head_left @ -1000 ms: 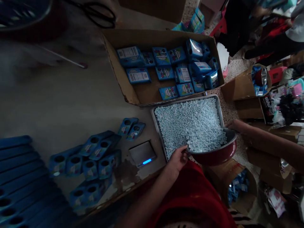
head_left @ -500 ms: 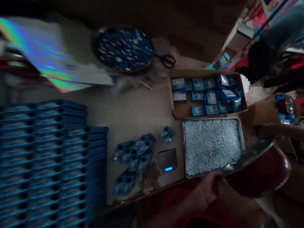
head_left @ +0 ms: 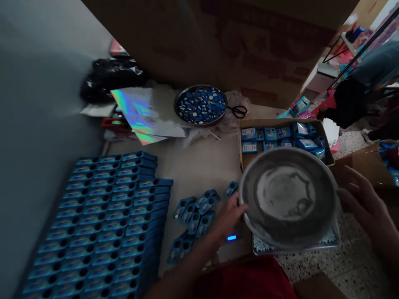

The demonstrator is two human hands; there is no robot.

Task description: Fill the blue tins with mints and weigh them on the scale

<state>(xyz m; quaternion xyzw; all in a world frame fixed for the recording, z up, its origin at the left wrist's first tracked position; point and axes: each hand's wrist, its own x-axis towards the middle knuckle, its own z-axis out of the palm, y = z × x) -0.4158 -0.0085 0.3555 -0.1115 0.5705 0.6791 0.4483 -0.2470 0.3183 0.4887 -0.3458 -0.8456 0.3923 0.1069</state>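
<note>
A wide round metal bowl (head_left: 285,193), grey inside, hangs over the tray with its inner side facing me; I see only stains in it. My left hand (head_left: 232,214) is closed on its left rim. At the right rim, my right hand (head_left: 364,201) is open, fingers spread, the thumb side close to the edge; whether it touches I cannot tell. Beneath the bowl, a metal tray (head_left: 311,250) of small pale-blue pellets (head_left: 262,245) is largely hidden. Left of the bowl are a small scale (head_left: 231,238) with a lit display and several small blue packs (head_left: 195,216).
Stacked blue boxes (head_left: 106,220) with round holes fill the table's left side. A cardboard box (head_left: 246,158) of blue packs stands behind the bowl. Farther back are a pan (head_left: 201,104) of blue and white pieces, black scissors (head_left: 238,111) and shiny sheets (head_left: 149,116).
The bowl has turned from edge-on at the right to face me and moved left over the tray. My right hand has come into clearer view beside it. The camera view has shifted.
</note>
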